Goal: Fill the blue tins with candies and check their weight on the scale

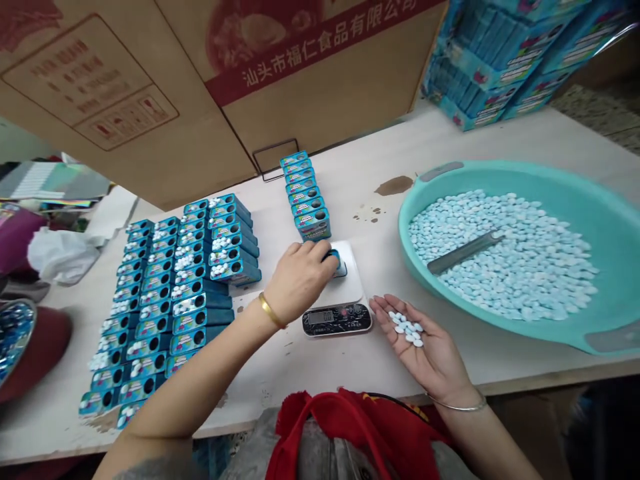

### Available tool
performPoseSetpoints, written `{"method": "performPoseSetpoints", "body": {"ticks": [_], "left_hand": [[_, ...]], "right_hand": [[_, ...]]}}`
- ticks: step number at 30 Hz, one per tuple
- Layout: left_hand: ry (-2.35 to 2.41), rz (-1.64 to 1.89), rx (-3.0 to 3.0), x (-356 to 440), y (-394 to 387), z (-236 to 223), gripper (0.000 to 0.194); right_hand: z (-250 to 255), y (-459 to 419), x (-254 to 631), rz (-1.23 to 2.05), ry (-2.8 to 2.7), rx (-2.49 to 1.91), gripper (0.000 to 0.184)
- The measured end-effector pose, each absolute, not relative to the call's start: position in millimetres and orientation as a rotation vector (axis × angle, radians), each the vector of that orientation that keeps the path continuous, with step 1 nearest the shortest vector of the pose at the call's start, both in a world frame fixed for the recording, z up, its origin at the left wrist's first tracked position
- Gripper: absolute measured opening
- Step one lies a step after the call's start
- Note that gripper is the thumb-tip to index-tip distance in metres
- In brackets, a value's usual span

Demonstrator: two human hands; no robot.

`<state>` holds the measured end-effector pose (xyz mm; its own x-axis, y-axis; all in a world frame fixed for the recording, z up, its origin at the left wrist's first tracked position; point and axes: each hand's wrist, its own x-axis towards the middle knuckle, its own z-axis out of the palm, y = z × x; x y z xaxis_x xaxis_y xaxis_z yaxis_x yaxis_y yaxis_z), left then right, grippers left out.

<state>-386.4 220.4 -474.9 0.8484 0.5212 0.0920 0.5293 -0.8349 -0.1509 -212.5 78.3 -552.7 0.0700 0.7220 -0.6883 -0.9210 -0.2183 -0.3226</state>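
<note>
My left hand [303,279], with a gold bangle at the wrist, is closed around a small blue box [339,261] on the white plate of a digital scale [354,283]. Its fingers hide most of that box. Palm up beside the scale, my right hand [417,333] cups several pale blue-white candies [407,328], fingers loosely extended. To its right, a turquoise basin [505,170] holds a heap of the same candies, with a grey metal scoop [466,252] lying on them.
Rows of blue boxes [197,293] with round holes stand at left, many with candies on top. A shorter row of boxes [304,190] stands behind the scale. A large carton [320,100] closes off the back. Packed blue boxes [480,80] are stacked back right; a red bucket [45,343] sits left.
</note>
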Motion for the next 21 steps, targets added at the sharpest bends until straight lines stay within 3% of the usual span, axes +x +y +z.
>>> {"method": "performPoseSetpoints", "body": {"ticks": [3,5,9,13,21], "left_hand": [[-0.789,-0.068,-2.990,-373.8,233.0,-480.3,0.017],[-0.875,-0.209,-3.112,-377.5,241.8,-480.4,0.028],[-1.400,-0.521,-3.170,-401.0,260.0,-491.6,0.034],[-1.840,-0.539,-3.138,-425.5,272.1,-528.1,0.030],[-1.844,-0.614,-3.271,-443.0,274.1,-567.6,0.032]], "right_hand": [[-556.6,78.0,-209.8,1.523,0.316,-0.922,0.017],[-559.9,78.7,-207.6,1.516,0.338,-0.915,0.018],[-570.3,85.5,-203.2,1.497,0.366,-0.905,0.018],[-579.5,99.3,-203.8,1.427,0.364,-0.869,0.018],[-581.6,113.0,-218.4,1.462,0.375,-0.898,0.021]]}}
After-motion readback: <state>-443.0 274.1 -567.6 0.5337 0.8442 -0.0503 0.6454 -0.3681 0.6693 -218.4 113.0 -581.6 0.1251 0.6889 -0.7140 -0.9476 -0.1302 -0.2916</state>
